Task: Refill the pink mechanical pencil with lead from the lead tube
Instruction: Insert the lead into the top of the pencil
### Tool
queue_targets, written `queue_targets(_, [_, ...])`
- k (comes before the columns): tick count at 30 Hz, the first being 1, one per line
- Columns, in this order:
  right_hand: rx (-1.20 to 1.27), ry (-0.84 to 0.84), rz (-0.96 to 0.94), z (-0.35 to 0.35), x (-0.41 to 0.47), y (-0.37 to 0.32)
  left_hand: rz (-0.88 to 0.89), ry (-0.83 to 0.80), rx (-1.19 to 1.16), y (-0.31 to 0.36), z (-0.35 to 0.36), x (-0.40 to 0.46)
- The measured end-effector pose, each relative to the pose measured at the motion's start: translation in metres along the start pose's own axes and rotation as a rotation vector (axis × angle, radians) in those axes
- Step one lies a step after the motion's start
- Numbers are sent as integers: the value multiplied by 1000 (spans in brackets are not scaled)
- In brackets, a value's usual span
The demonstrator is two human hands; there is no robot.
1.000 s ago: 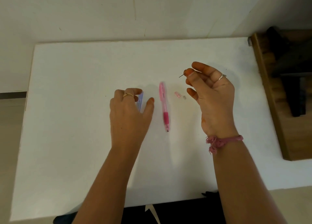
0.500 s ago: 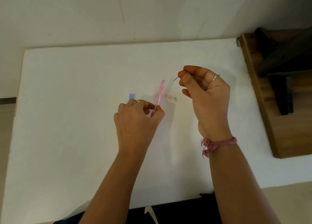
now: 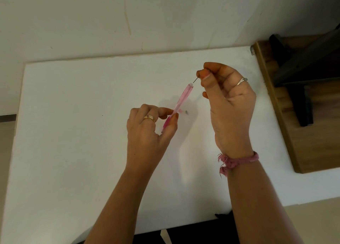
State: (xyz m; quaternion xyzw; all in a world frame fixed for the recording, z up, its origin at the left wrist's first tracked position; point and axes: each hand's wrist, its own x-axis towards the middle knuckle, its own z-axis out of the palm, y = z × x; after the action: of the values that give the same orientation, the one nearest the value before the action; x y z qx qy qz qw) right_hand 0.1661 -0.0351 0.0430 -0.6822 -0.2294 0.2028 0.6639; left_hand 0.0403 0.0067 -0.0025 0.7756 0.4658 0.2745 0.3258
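My left hand [image 3: 147, 133] grips the pink mechanical pencil [image 3: 182, 98] by its darker pink grip, lifted off the white table [image 3: 73, 151] and tilted with its open back end up and to the right. My right hand [image 3: 228, 104] pinches a thin grey lead [image 3: 196, 80] between thumb and forefinger; the lead's free tip is right at the pencil's open end. The pencil's small pink cap and eraser [image 3: 184, 111] lie on the table just behind the pencil. The lead tube is hidden behind my left hand.
A wooden piece of furniture [image 3: 303, 133] with a dark frame stands against the table's right side. A pale wall runs behind the table's far edge.
My left hand left the lead tube, took the pencil off the table and raised it, tilting its open end toward my right hand. The lead in my right hand came down to that opening.
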Motion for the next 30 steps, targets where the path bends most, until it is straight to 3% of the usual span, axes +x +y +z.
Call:
queue_targets(21, [-118, -98, -82, -1, -3, 6, 6, 15, -3, -3, 1, 0])
queue_targets(25, [-58, -69, -1, -2, -2, 5, -2, 17, -21, -1, 0, 1])
queue_targets(30, [-124, -191, 92, -2, -3, 11, -23, 27, -32, -2, -1, 1])
